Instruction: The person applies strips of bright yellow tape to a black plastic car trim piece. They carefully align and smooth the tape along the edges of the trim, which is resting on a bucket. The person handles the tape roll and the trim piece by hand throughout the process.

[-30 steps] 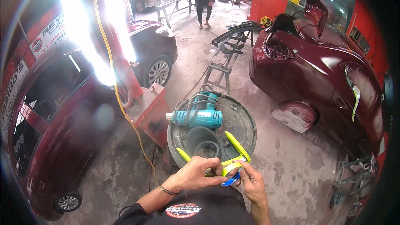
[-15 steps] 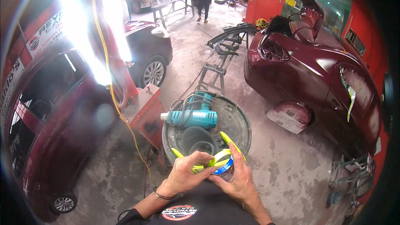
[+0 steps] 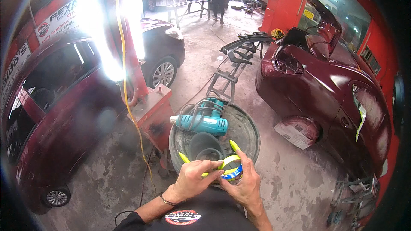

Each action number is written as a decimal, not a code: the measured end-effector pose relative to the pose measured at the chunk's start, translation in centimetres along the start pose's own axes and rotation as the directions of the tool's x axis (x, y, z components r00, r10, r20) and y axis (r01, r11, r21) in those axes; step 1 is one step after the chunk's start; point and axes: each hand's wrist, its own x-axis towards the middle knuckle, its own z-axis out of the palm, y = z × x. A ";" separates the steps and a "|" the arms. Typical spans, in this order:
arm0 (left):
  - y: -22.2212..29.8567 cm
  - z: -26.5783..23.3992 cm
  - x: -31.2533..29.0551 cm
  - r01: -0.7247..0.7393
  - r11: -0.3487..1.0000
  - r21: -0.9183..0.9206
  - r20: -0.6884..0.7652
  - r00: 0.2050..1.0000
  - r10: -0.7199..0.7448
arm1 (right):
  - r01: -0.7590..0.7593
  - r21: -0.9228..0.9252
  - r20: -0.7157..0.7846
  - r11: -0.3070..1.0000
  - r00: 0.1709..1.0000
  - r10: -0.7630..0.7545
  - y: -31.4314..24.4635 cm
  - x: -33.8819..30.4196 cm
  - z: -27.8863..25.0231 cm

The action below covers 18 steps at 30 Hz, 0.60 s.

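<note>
Tape roll [image 3: 231, 158]: yellow-green ring with a blue band, tilted, held between the hands just in front of the dark shirt [image 3: 218, 207]
Grip change: against 1.0 s ago, the right hand [image 3: 247, 183] has gone from fingertips at the ring's edge to a wrap round its right side, showing more blue
Meaning: the roll now looks braced from 2 sides, probably a steadier hold
Left hand [image 3: 192, 179]: thumb and forefinger nearly closed on the ring's left edge, forearm slanting in from lower left
Right fingers: half curled up the ring's outer side, thumb beneath
Yellow-green prongs [image 3: 234, 146]: 2, beyond the hands; cannot tell whether gripped
Drum top [image 3: 248, 139]: bears a teal heat gun [image 3: 207, 124]
</note>
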 end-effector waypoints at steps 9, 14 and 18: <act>0.0 -2.8 2.3 0.057 0.996 -0.070 0.222 0.974 -0.040 | 0.024 -0.002 0.108 1.000 0.994 -0.024 -0.4 -0.9 -1.5; 0.5 -1.8 2.6 -0.142 0.977 0.161 0.206 0.973 0.108 | 0.003 -0.040 0.066 0.999 0.998 0.000 -0.6 -0.8 -1.1; -0.1 -1.1 2.2 -0.143 0.985 0.097 0.191 0.974 0.123 | -0.019 -0.016 0.060 1.000 0.998 0.020 -0.3 -0.6 -1.3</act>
